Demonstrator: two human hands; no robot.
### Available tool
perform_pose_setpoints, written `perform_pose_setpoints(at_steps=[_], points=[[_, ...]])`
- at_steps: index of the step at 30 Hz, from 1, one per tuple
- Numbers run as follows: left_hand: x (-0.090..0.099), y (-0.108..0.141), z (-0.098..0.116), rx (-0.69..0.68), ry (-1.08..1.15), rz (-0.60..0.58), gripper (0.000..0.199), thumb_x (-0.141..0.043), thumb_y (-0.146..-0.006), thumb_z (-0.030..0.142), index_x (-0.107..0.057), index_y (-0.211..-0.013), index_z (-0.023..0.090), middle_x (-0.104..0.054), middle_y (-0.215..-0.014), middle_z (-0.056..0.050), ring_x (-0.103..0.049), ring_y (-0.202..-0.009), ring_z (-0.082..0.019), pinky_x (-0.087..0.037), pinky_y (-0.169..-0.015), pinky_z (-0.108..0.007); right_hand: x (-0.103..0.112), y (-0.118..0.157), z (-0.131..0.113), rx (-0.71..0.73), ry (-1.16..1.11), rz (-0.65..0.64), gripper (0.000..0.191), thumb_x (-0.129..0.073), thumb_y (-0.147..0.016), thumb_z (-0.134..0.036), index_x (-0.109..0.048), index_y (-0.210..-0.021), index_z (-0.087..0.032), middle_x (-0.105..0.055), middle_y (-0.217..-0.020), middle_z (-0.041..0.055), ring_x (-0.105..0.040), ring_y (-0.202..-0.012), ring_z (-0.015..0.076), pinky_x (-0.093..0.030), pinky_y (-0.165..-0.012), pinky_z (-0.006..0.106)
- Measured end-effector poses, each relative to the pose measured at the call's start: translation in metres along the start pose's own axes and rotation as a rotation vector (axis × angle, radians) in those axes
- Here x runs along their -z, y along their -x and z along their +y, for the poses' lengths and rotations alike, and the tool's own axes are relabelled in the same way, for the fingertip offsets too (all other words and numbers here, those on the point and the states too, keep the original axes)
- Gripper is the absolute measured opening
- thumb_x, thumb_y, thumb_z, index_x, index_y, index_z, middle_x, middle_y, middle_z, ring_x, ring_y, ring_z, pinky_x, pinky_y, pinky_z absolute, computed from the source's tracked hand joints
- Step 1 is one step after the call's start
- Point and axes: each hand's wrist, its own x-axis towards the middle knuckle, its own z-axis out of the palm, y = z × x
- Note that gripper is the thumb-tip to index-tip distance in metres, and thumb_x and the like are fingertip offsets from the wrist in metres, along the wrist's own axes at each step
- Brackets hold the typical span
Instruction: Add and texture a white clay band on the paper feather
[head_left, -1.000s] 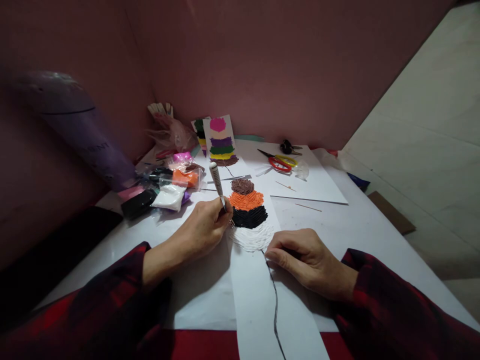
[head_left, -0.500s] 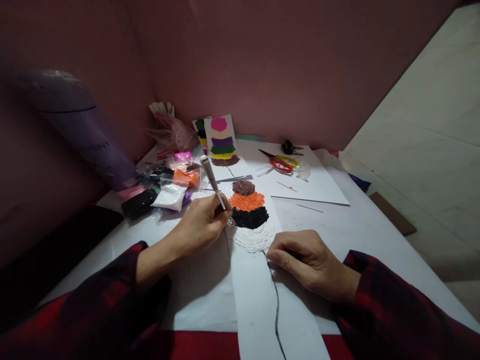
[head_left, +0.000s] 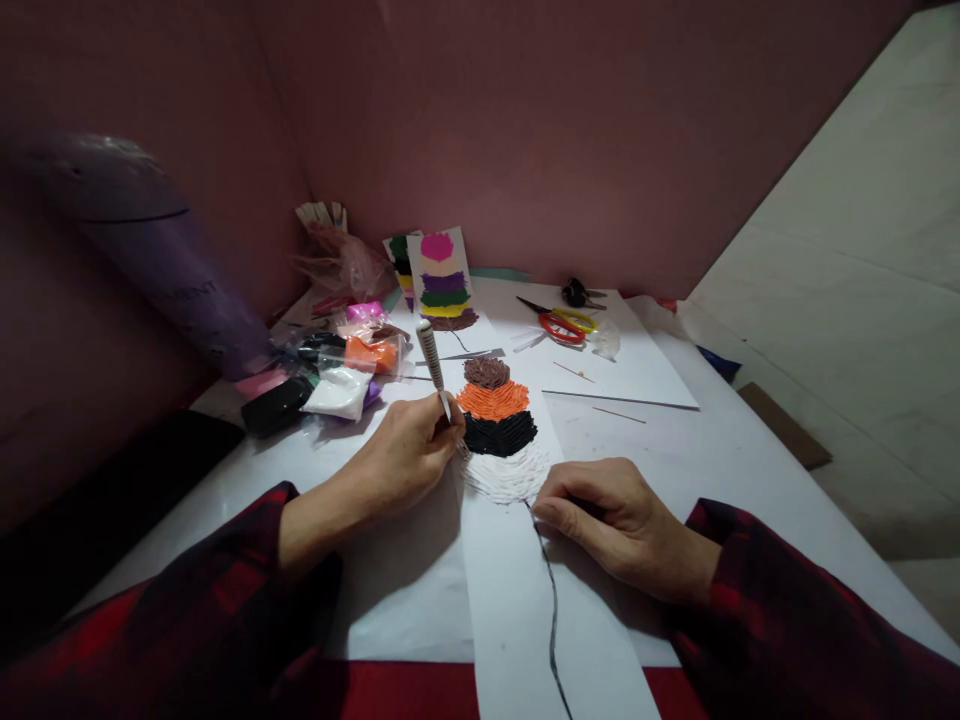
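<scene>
White textured patch [head_left: 510, 477] sits on the paper strip [head_left: 510, 610] between my hands, just below the black band [head_left: 501, 436]. Left hand [head_left: 405, 450] is pinched around the striped-handle tool [head_left: 429, 350], its tip at the patch's upper left edge; right hand [head_left: 622, 525] is loosely curled by the right edge, can't tell if it's gripping anything.

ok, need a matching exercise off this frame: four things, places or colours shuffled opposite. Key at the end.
Things
1. Striped-handled tool
2. Scissors
3. White ridged band
4. Right hand

Places or colours
A. Directly below the black band
B. Thumb near the top of the dark line
C. In the left hand's grip
D. Red and yellow handles

Pairs: 1-C, 2-D, 3-A, 4-B
</scene>
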Motion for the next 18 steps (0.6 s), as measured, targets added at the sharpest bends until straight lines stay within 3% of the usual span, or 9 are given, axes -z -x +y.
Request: perform_pose_setpoints(at_steps=[18], points=[[0.0006,-0.0024,-0.0010,0.017,-0.044,0.022,0.012,-0.049,-0.083,0.010,-0.057,-0.075,0.016,-0.058,-0.065,0.001,-0.050,-0.059,-0.012,-0.037,-0.057,-0.025,0.0006,0.0004,-0.0003,-0.013,-0.008,-0.001,0.027,-0.055,-0.093,-0.023,-0.063,-0.068,-0.015,-0.064,-0.057,0.0013,-0.055,-0.051,0.0107,-0.044,-0.049,0.023]])
